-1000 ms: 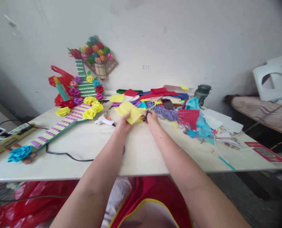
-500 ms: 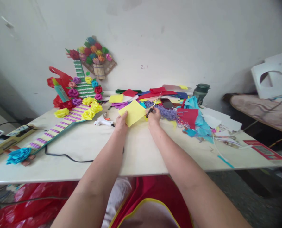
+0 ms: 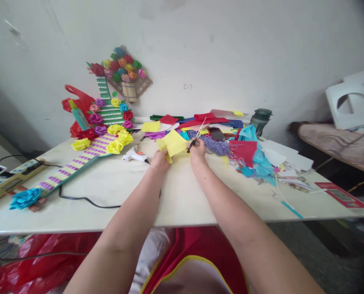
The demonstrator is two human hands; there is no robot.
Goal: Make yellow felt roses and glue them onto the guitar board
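Note:
A yellow paper sheet [image 3: 173,143] is pinched in my left hand [image 3: 161,161], its lower left side bent over near the fingers. My right hand [image 3: 197,152] is closed round dark-handled scissors [image 3: 197,138], blades pointing up and away from me. The fingers of this hand are close to the sheet's right corner; whether they touch it I cannot tell. A white glue gun [image 3: 134,155] lies left of my left hand. Behind the scissors is a heap of purple yarn [image 3: 215,146].
Guitar-shaped pieces with paper flowers [image 3: 119,141] stand and lie at the left. Coloured sheets [image 3: 206,119] are stacked along the wall, beside a phone [image 3: 216,133] and a dark green bottle [image 3: 260,120]. A black cord [image 3: 88,201] crosses the left tabletop. Paper scraps [image 3: 261,163] cover the right side.
The yellow sheet was flat and tilted as a diamond; now its left part is bent over in my left hand. The scissors remain in my right hand, nearly in place.

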